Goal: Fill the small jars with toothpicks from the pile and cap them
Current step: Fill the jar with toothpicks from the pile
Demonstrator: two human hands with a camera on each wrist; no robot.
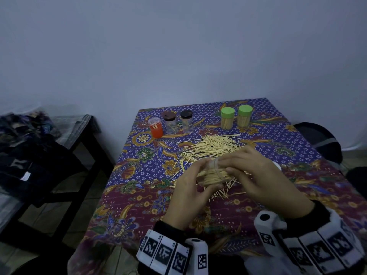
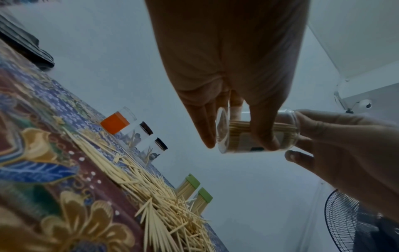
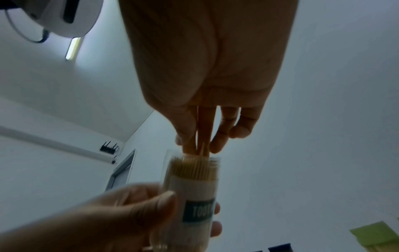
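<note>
Left hand [image 1: 185, 192] grips a clear plastic jar packed with toothpicks [image 1: 213, 175], held sideways above the patterned-cloth table [image 1: 139, 195]. Right hand [image 1: 264, 179] fingers [image 3: 202, 133] straight at the jar mouth, pressing toothpick tips. Loose toothpick pile [image 1: 212, 146] lies just behind; two green-capped jars [image 1: 236, 118] beyond.

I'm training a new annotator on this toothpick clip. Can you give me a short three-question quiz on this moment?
1. True or false: the clear jar held by the left hand already has its cap on.
2. How many green-capped jars stand at the back of the table?
   A. one  B. two  C. four
3. Fill in: the right hand has its fingers at the jar's open ____.

Key:
1. False; its mouth is open, with toothpicks showing inside.
2. B.
3. mouth.
</note>
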